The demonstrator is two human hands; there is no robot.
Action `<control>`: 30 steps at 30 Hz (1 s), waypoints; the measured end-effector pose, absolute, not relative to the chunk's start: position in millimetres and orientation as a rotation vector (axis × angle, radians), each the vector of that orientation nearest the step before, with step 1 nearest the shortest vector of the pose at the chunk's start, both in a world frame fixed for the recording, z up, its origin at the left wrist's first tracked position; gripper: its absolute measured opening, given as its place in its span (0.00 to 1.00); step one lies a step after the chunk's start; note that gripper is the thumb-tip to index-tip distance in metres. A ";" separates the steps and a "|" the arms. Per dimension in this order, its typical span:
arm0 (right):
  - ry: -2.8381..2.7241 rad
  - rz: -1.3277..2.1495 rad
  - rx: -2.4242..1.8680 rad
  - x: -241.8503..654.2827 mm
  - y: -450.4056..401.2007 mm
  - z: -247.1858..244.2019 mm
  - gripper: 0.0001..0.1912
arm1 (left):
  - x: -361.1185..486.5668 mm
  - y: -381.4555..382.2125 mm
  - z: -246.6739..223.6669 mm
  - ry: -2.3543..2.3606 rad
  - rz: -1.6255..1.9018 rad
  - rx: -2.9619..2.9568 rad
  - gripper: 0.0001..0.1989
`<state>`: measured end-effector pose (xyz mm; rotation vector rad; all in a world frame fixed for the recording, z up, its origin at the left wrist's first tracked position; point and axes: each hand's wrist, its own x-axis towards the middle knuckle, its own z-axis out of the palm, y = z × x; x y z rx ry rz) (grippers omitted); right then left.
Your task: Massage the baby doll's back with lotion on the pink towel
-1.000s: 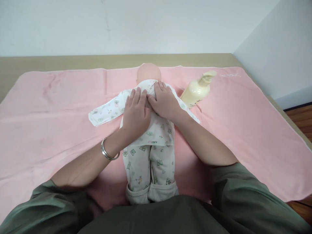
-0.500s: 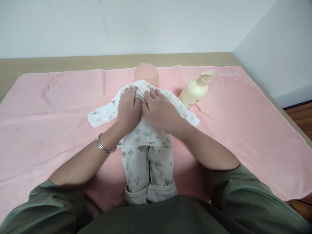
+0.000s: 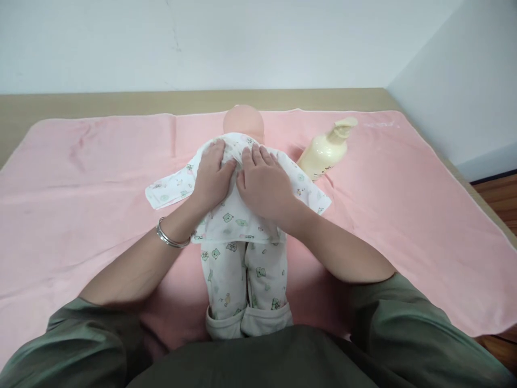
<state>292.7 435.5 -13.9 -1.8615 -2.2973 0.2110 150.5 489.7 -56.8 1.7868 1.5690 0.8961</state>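
Note:
A baby doll point(image 3: 243, 119) lies face down, the back of its bald head away from me. It wears a white printed top point(image 3: 234, 221) and matching printed trousers point(image 3: 264, 275). Flat on the left of its upper back rests my left hand point(image 3: 212, 175), fingers extended, a silver bangle point(image 3: 169, 237) round the wrist. My right hand point(image 3: 264, 183) lies flat on the right of the back, its fingers pointing toward the doll's head. Neither hand grips the cloth. The sleeves spread out to both sides.
A cream pump bottle point(image 3: 325, 151) lies tilted beside the doll's right-hand sleeve. Under everything spreads a pink blanket point(image 3: 404, 215) on a wooden table point(image 3: 121, 103). White walls point(image 3: 262, 43) rise behind and at the right.
My hands have spread slightly apart, the left one outward to the left. Cloth that was bunched between the hands now lies smoother. The doll and bottle stay in place.

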 end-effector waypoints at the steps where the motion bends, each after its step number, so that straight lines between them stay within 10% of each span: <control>1: -2.305 0.197 -1.848 292.5 434.4 -13.4 0.32 | 150.7 489.5 -57.7 1.562 0.899 1.805 0.30; 30: -2.157 0.375 -1.883 311.7 469.8 -15.2 0.32 | 176.7 439.1 -41.8 1.588 0.763 2.089 0.30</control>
